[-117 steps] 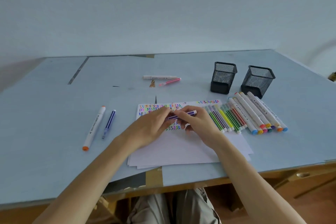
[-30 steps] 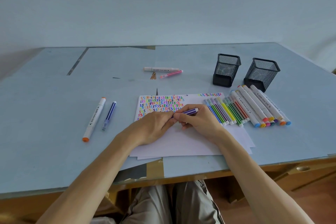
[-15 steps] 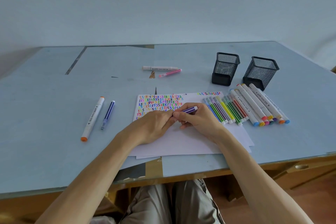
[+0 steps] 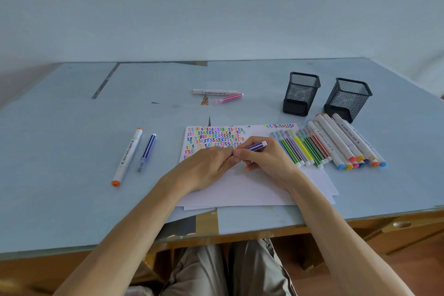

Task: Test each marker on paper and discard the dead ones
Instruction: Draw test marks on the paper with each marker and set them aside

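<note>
A stack of white paper (image 4: pixel 252 190) lies in front of me, its top left filled with coloured squiggles. My right hand (image 4: pixel 269 161) grips a purple striped marker (image 4: pixel 254 146), tip end down at the paper and white end up to the right. My left hand (image 4: pixel 204 166) rests palm down on the sheet, and its fingertips meet the marker's tip. Whether those fingers hold anything is hidden. A row of thin coloured markers (image 4: pixel 300 149) and several thick white markers (image 4: pixel 341 142) lie right of the paper.
Two black mesh cups (image 4: pixel 301 94) (image 4: pixel 347 98) stand at the back right. An orange-capped white marker (image 4: pixel 128 156) and a blue marker (image 4: pixel 147 151) lie to the left. A white marker (image 4: pixel 215 92) and a pink one (image 4: pixel 228 98) lie farther back. The table's front edge is close.
Earlier both hands held the purple marker up above the paper. Since then they have come down onto the sheet and have stayed nearly still over the last second.
</note>
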